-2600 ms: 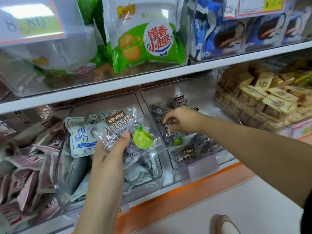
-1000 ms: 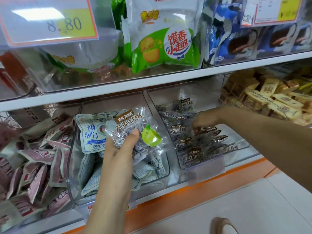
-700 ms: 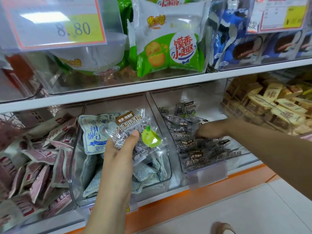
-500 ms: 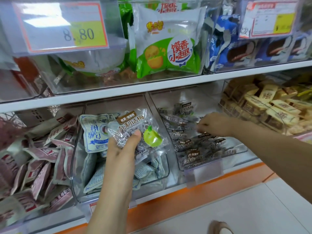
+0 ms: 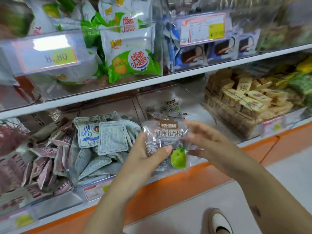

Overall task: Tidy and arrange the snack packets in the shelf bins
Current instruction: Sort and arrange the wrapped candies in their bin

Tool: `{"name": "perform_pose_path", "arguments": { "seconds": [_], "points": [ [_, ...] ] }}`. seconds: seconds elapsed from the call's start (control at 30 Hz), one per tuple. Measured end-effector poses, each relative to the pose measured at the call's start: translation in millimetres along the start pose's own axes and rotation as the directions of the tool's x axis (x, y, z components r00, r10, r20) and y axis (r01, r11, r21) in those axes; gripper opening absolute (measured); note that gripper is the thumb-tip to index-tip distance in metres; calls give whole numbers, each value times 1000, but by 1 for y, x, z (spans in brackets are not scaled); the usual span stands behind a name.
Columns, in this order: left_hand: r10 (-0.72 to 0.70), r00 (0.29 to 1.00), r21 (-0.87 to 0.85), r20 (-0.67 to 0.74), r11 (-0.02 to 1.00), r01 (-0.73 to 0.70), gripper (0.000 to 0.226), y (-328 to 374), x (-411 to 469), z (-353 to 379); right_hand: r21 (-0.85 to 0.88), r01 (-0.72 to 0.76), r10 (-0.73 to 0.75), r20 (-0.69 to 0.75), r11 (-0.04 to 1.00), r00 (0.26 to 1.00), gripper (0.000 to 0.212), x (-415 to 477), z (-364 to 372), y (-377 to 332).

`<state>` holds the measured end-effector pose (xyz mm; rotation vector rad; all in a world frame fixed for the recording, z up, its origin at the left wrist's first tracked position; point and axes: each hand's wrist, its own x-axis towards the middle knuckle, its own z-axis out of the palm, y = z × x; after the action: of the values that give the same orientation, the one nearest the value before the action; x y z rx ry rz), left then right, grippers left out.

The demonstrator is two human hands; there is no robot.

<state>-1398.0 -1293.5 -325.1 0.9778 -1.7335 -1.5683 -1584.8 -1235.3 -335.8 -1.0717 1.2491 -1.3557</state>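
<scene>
A person stands at a shop shelf of clear bins, seen from their own head, and the view is partly blurred. The left hand [image 5: 143, 156] grips a clear plum packet [image 5: 166, 132], with the thumb pressed on its front and the fingers behind. The packet is upright with its label facing the viewer. It is held in the air in front of the lower shelf, just before the plum bin [image 5: 185, 95], which holds more of the same packets [image 5: 170, 105]. Holding it that way likely lets the person read it and match it to its bin.

The right hand [image 5: 207, 142] is open with the fingers spread, and its fingertips [image 5: 186, 123] are at the packet's right edge. Blur hides whether they touch it. The hand seems placed to take or steady the packet before it goes in.

To the left, one bin holds pale blue packets [image 5: 101, 137] and the next holds pink ones [image 5: 42, 162]. To the right is a bin of tan packets [image 5: 244, 102]. The upper shelf carries green packets [image 5: 131, 61] and blue ones [image 5: 194, 54]. A shoe [image 5: 219, 222] shows on the floor below.
</scene>
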Motion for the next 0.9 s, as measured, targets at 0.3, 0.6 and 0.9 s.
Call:
{"name": "perform_pose_path", "arguments": {
  "seconds": [0.3,0.6,0.9],
  "points": [
    [-84,897,512,433,843,-168,64,32,19,34,-253,11,64,286,967,956,67,-11,-53,-7],
    [17,933,526,361,822,-219,69,46,68,57,-108,27,-4,213,994,977,22,-10,-79,-13],
    [93,987,761,129,629,-159,7,30,176,35,-13,89,-79,-590,996,803,40,20,-107,0]
  ]
}}
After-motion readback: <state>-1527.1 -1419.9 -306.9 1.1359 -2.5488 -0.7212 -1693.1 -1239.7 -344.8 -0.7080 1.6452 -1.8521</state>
